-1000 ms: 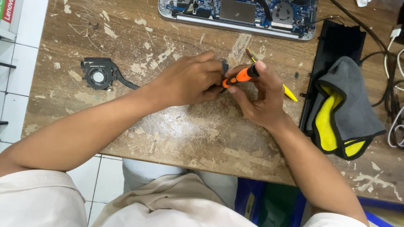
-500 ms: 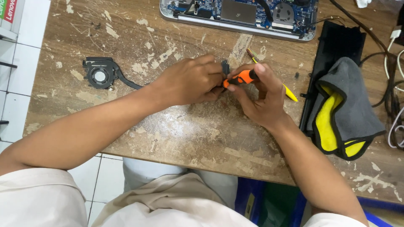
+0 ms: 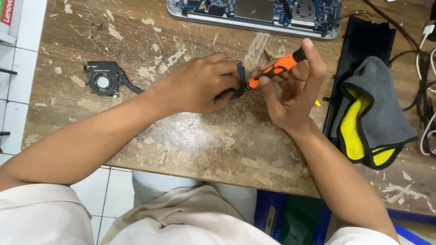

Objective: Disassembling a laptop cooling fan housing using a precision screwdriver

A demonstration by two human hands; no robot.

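A worn wooden table (image 3: 190, 136) with flaked paint is seen from above. At its far edge an opened laptop base (image 3: 254, 13) with a blue circuit board is laid. On the right, a grey and yellow cloth (image 3: 377, 113) is placed over a flat black part (image 3: 363, 41), with cables (image 3: 424, 90) beside it. On the left, well apart from the hands, a black cooling fan (image 3: 103, 81) with its curved pipe is lying.

Near the middle of the table, a small dark part (image 3: 240, 81) is pinched in the left hand (image 3: 200, 86), whose fingers are closed around it; what kind of part it is cannot be told, because most of it is hidden by the fingers. An orange screwdriver (image 3: 274, 69) is gripped by the right hand (image 3: 290, 95), between the thumb and the first 2 fingers.

The long axis of the screwdriver runs from upper right to lower left, and its tip is set against the dark part. The part therefore lies just to the left of the right hand, touching the tool tip, and is held above the table between both hands. The left hand is the nearer one to it.
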